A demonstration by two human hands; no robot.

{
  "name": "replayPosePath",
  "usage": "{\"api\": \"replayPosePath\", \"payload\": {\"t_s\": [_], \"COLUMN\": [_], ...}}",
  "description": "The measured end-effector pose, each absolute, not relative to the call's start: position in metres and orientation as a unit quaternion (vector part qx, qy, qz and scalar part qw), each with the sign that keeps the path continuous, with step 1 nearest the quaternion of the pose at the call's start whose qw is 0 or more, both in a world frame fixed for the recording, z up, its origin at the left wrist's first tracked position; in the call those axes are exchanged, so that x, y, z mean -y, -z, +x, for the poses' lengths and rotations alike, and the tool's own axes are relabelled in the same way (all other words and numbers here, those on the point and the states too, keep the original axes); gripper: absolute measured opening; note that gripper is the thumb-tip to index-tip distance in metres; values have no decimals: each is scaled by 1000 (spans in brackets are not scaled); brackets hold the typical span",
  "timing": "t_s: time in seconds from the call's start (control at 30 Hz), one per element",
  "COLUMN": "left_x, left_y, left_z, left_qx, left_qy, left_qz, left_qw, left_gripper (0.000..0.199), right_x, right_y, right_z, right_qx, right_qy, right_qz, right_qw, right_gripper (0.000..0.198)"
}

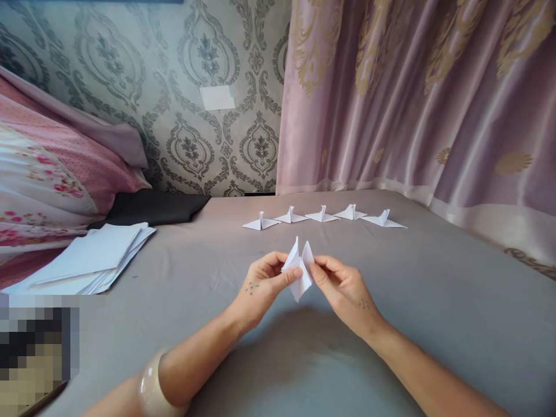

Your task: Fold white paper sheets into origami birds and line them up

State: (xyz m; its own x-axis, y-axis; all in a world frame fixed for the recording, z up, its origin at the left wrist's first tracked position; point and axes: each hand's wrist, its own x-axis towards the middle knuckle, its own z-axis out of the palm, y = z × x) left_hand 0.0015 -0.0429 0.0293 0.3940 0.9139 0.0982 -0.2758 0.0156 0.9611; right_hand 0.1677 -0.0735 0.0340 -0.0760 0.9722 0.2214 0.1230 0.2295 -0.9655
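Note:
Between my two hands, above the grey sheet, is a white folded paper crane (300,280) with two points standing up and one pointing down. My left hand (266,284) pinches its left side, the thumb lying across the front of the paper. On the other side, my right hand (345,286) grips the right flap between thumb and fingers. The fingers behind the paper are partly hidden. Beyond my hands, several finished-looking white paper cranes (322,215) sit in a row with their wings spread.
A stack of white paper sheets (93,255) lies at the left, beside a black folded item (158,207). The grey sheet (456,289) covers the surface. Pink curtains (391,104) hang behind on the right, and floral fabric (47,174) drapes at the left.

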Motion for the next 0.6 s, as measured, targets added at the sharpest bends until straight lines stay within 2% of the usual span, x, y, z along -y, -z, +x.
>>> {"api": "replayPosePath", "payload": {"t_s": [0.17,0.3,0.5,0.6], "left_x": [45,46,45,43], "left_y": [-32,-29,-27,-27], "left_z": [2,2,3,3], "left_qx": [-315,-297,-280,-290], "left_qy": [-476,-478,-471,-486], "left_qz": [521,523,513,500], "left_qw": [635,640,661,656], "left_gripper": [16,17,17,18], "right_x": [79,78,76,74], "right_y": [-35,-28,-26,-22], "right_z": [163,159,160,158], "right_qx": [620,606,621,604], "right_qy": [-423,-392,-378,-379], "right_qz": [-444,-469,-469,-466], "right_qw": [490,510,501,524], "right_gripper": [29,17,13,21]}}
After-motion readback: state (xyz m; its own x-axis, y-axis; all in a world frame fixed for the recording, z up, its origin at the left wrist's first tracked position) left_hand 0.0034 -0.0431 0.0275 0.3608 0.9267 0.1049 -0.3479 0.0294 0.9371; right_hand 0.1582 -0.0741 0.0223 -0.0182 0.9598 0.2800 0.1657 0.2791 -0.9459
